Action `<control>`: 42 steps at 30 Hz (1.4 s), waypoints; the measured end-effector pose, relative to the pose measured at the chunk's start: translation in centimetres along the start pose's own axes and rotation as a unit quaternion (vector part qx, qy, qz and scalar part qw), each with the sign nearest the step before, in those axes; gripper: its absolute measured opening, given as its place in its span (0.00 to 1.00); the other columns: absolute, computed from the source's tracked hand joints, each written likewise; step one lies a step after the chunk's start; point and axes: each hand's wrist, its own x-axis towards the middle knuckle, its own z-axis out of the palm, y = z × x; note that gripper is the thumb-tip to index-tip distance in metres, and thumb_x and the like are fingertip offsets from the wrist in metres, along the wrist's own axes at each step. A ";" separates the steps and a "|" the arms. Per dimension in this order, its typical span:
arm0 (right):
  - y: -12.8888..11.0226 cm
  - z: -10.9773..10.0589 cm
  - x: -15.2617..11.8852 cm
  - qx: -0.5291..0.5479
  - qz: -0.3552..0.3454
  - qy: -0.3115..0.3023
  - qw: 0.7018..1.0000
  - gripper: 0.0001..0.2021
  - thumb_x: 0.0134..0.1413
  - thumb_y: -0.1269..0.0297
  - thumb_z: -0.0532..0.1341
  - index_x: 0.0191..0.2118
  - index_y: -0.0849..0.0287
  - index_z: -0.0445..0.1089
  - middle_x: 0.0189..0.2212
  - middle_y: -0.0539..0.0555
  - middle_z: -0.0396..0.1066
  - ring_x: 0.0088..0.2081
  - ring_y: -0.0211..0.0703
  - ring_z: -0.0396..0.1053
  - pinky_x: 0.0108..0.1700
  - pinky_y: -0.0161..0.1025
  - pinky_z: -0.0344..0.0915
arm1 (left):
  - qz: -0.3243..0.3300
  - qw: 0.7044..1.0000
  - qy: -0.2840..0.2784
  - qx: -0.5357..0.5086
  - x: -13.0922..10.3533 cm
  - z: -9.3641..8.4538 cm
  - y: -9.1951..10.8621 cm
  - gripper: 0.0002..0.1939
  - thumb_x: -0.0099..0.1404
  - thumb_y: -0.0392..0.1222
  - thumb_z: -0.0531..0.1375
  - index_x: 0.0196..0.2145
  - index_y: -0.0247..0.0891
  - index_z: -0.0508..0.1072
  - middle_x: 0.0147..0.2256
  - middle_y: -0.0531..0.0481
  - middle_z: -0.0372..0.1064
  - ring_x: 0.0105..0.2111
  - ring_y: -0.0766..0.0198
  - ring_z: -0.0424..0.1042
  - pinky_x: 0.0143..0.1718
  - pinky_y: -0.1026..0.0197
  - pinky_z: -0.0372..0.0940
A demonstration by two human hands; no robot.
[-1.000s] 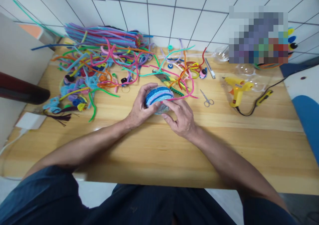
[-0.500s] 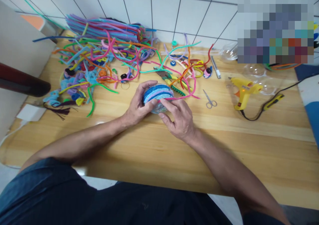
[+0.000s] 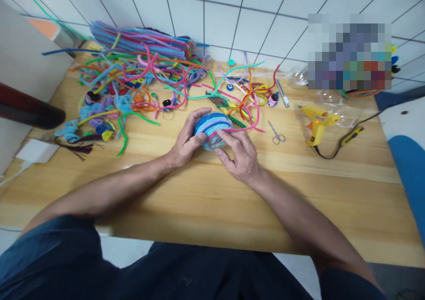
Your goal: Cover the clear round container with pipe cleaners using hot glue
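A round ball [image 3: 214, 122] wrapped in blue, light blue and lilac pipe cleaner bands is held above the middle of the table. Its lower part shows a clear, shiny surface. My left hand [image 3: 186, 142] grips the ball from the left, thumb on its front. My right hand [image 3: 241, 156] is at the ball's right side, with its index finger pressing a pink pipe cleaner [image 3: 254, 128] against the front and the thumb near the lower edge. The pink strand trails out to the right past the fingers.
Loose pipe cleaners [image 3: 113, 83] and a bundle [image 3: 142, 40] lie at the back left. Pliers [image 3: 217, 99] are behind the ball; scissors [image 3: 276, 134], a yellow glue gun [image 3: 315, 122] and a cutter [image 3: 352, 136] lie right. Clear balls [image 3: 328, 97] stand at the back right.
The view has shifted slightly. My left thumb has moved a little left on the ball, and more of the pink strand and the clear lower surface now shows between my hands.
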 end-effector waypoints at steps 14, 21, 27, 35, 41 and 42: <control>0.2 -0.5 -0.3 -0.043 0.028 -0.007 0.999 0.27 0.74 0.61 0.64 0.74 0.51 0.66 0.50 0.60 0.79 0.46 0.54 0.78 0.50 0.56 0.79 | 0.077 0.993 -0.023 0.091 0.7 1.0 0.4 0.37 0.77 0.64 0.63 0.74 0.46 0.60 0.72 0.34 0.62 0.75 0.40 0.63 0.77 0.35 0.61; 0.0 -0.8 -0.5 -0.051 0.029 -0.006 0.998 0.29 0.73 0.63 0.63 0.75 0.49 0.64 0.51 0.59 0.78 0.44 0.53 0.77 0.49 0.56 0.79 | 0.079 0.991 -0.013 0.108 0.6 1.5 0.8 0.35 0.77 0.57 0.65 0.73 0.45 0.60 0.70 0.36 0.64 0.72 0.43 0.66 0.75 0.37 0.65; 0.0 -0.8 -0.6 -0.048 0.031 -0.001 0.998 0.29 0.72 0.63 0.64 0.75 0.48 0.65 0.51 0.59 0.78 0.45 0.53 0.77 0.49 0.55 0.79 | 0.095 0.988 -0.016 0.117 0.5 1.4 0.9 0.35 0.78 0.55 0.63 0.75 0.46 0.57 0.71 0.35 0.62 0.73 0.43 0.64 0.75 0.36 0.64; -0.1 -0.7 -0.2 -0.054 0.020 0.003 0.998 0.28 0.73 0.64 0.64 0.75 0.51 0.65 0.50 0.60 0.78 0.45 0.53 0.77 0.48 0.54 0.80 | 0.097 0.987 -0.009 0.125 0.6 1.5 0.6 0.34 0.78 0.57 0.63 0.73 0.43 0.60 0.69 0.33 0.64 0.71 0.43 0.67 0.73 0.36 0.66; 0.0 -0.6 -0.3 -0.065 0.007 -0.013 0.998 0.29 0.74 0.61 0.64 0.76 0.53 0.63 0.53 0.63 0.77 0.51 0.56 0.78 0.52 0.56 0.80 | 0.105 0.990 0.006 0.096 0.9 1.3 -0.3 0.36 0.76 0.60 0.65 0.72 0.42 0.62 0.69 0.33 0.66 0.71 0.42 0.67 0.74 0.35 0.65; 0.0 -0.5 -0.4 -0.065 0.010 -0.019 0.998 0.29 0.74 0.61 0.64 0.76 0.53 0.63 0.53 0.63 0.77 0.52 0.57 0.78 0.53 0.56 0.80 | 0.096 0.991 0.005 0.089 0.9 1.2 -0.3 0.36 0.76 0.61 0.64 0.72 0.43 0.62 0.69 0.33 0.65 0.71 0.42 0.67 0.74 0.35 0.65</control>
